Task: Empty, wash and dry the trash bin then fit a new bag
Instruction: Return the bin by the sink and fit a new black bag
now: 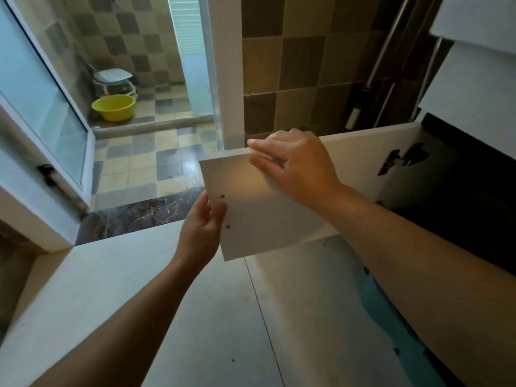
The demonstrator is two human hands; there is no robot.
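A white cabinet door stands swung open in front of me, hinged on the right to a dark cabinet opening. My left hand grips the door's free left edge, fingers curled round it beside two small screw holes. My right hand holds the door's top edge, fingers over its corner. No trash bin or bag is in view.
A yellow basin sits on the tiled floor of a shower area beyond a glass door, under a white stool. A white post rises behind the cabinet door. Pale floor tiles lie below my arms.
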